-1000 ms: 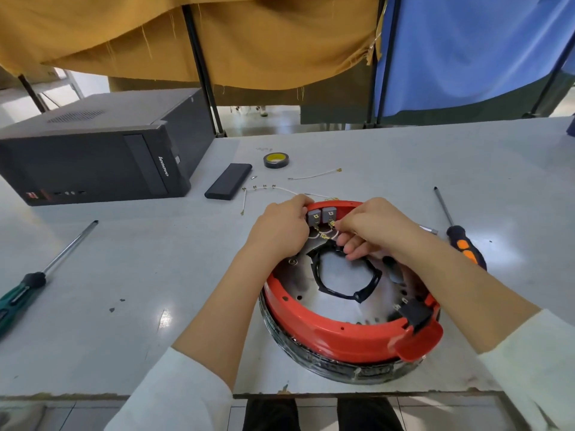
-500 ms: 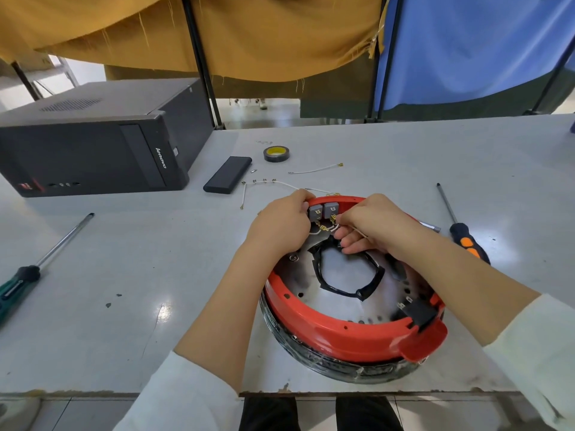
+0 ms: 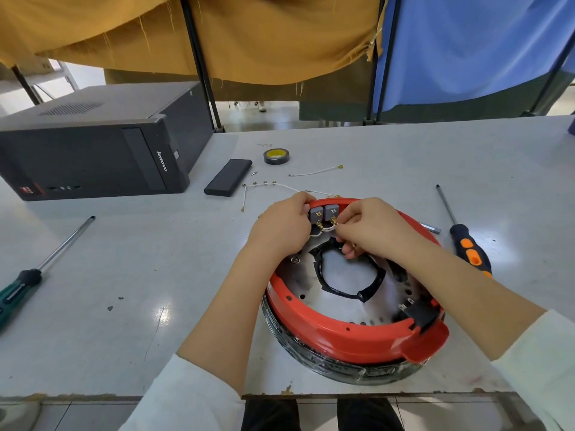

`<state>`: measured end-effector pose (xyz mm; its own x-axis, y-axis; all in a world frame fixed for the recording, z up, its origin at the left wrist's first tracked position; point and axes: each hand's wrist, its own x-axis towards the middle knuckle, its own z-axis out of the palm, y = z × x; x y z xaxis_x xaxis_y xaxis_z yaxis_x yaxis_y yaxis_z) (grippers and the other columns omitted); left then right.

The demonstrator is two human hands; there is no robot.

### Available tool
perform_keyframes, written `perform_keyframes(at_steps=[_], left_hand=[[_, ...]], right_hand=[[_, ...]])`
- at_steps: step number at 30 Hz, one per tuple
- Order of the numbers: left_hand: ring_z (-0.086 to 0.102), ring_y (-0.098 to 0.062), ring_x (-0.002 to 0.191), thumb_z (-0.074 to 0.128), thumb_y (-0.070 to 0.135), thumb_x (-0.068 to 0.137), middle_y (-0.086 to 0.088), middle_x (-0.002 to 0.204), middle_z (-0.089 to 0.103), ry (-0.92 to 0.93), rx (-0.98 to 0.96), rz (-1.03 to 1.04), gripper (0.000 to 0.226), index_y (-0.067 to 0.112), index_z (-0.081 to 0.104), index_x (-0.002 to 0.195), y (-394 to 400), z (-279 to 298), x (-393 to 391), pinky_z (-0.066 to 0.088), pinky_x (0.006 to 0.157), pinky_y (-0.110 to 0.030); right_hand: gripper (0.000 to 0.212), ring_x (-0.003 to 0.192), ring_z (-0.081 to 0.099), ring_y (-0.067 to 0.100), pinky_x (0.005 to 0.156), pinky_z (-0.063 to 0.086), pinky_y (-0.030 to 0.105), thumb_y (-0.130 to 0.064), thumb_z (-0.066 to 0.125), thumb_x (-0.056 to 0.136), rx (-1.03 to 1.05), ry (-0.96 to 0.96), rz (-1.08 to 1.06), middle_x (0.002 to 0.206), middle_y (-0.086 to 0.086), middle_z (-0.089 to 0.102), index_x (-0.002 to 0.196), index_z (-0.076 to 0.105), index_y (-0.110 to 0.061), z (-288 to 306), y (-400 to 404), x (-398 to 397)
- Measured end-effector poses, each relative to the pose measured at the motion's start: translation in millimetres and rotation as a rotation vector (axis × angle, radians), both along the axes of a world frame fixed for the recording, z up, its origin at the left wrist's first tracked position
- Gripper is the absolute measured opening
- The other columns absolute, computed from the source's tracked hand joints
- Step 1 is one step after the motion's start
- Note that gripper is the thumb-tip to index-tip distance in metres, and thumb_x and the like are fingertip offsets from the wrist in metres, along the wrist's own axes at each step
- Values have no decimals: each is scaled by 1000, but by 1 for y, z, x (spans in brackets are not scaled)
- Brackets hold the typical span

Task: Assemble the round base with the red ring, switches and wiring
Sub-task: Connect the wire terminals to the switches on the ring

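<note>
One head-worn camera (wide-angle) looks steeply down, close over the table (image 3: 404, 157).

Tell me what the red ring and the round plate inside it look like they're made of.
The red ring looks like moulded plastic: uniform colour, soft sheen, rounded edges and a moulded tab. The round silver plate inside it looks like bare metal, probably steel or aluminium: it mirrors the light and has punched holes.

Mustard curtain (image 3: 264, 35) and blue curtain (image 3: 466, 42) hang behind the grey table (image 3: 124, 275).
</note>
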<state>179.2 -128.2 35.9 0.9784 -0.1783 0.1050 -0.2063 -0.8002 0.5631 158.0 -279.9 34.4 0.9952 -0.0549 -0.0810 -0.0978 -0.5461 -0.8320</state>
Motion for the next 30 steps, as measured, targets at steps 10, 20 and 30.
perform_keyframes(at_steps=[10,20,30], left_hand=[[56,-28,109,33,19,101,-7,124,61,6,5,-4,36,25,50,132,-1,1,0,44,86,-34],[55,-27,110,33,19,101,-8,124,62,12,-4,-11,35,25,52,130,1,1,2,41,84,-31],[55,-24,93,34,19,100,-7,115,64,15,-18,-26,34,27,54,126,2,-1,5,41,75,-31]], right_hand=[[16,44,66,19,54,60,35,-9,53,81,-228,-164,-8,54,7,68,71,60,-19,-2,-1,-1],[11,37,62,16,43,56,31,-11,52,81,-312,-220,27,47,5,65,72,58,-13,-7,0,3],[8,40,62,16,47,57,34,-12,50,80,-348,-228,47,54,5,66,74,57,-14,-6,1,6]])
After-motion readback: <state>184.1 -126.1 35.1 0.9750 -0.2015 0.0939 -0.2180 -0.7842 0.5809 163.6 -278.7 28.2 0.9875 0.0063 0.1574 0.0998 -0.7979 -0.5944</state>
